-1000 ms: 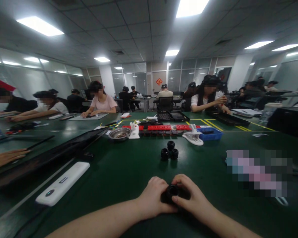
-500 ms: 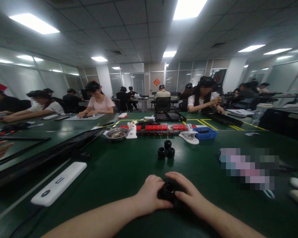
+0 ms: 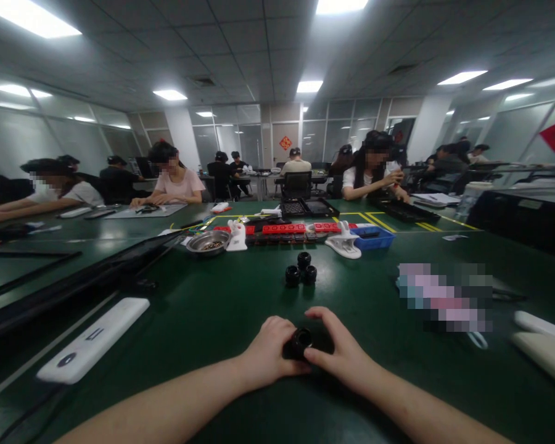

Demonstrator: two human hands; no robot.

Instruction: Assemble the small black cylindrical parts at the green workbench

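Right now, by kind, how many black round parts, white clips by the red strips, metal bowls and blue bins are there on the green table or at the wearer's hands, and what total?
Black parts: 4 (3 grouped, 1 between left hand and right hand)
White clips: 2
Metal bowl: 1
Blue bin: 1
Total: 8

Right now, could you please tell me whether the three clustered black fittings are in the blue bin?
No, the three black fittings stand on the green table.
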